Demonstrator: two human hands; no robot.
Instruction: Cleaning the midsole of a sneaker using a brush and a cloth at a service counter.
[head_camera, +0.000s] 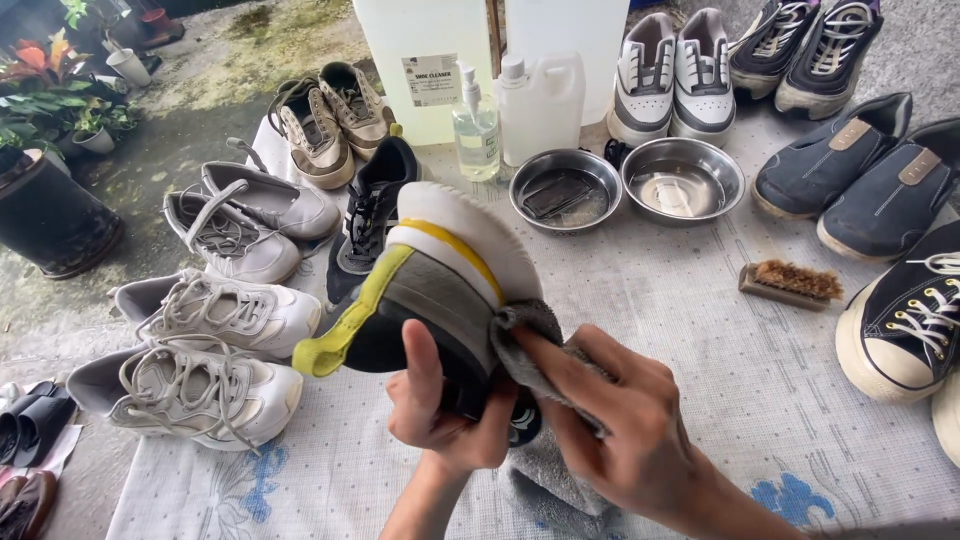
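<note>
My left hand grips a sneaker from below, thumb up against its dark side. The shoe is grey and black with a yellow-green collar, a yellow stripe and a white sole, and it is tilted with the sole facing away. My right hand presses a grey cloth against the sneaker's side. The rest of the cloth hangs down under both hands. The shoe's matching black partner lies just behind on the table.
A patterned white tablecloth covers the table. Several pairs of sneakers line the left, back and right edges. Two steel bowls, a pump bottle, a white jug and a wooden brush sit behind. Potted plants stand far left.
</note>
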